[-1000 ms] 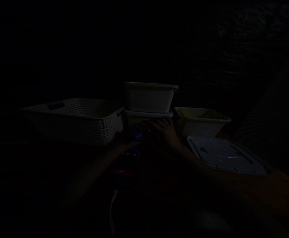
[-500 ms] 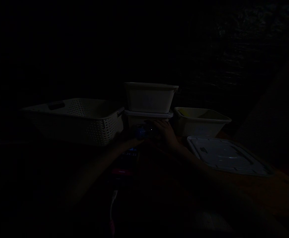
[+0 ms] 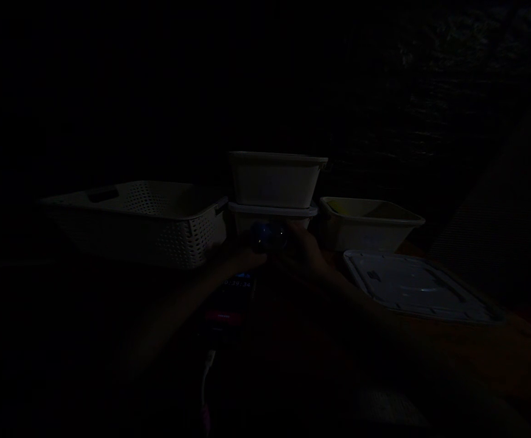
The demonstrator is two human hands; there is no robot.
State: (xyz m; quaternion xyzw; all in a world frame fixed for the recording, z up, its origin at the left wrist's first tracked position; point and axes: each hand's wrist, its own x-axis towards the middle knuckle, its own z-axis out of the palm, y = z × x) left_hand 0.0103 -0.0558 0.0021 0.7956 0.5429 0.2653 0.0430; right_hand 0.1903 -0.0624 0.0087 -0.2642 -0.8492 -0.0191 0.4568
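Note:
The scene is very dark. Between my two hands, just in front of the stacked tubs, is a small rounded glossy dark object (image 3: pixel 270 235) with a blue sheen and bright glints; its kind cannot be made out. My left hand (image 3: pixel 246 254) is curled at its left side. My right hand (image 3: pixel 305 246) closes around its right side, with fingers mostly lost in shadow. Behind the object stands a lidded white tub (image 3: pixel 273 221), and a second white tub (image 3: pixel 277 181) rests on its lid.
A perforated basket (image 3: pixel 123 234) stands left, and an open white tub (image 3: pixel 370 234) stands right. A pale lid (image 3: pixel 420 286) lies on the table (image 3: pixel 466 353). A phone (image 3: pixel 229 304) showing a running timer lies below my left hand, with a cable (image 3: pixel 207 365) attached.
The glossy object has turned or shifted slightly between my hands, and its blue glint has moved. My right fingers have drawn back a little. The phone's timer has advanced.

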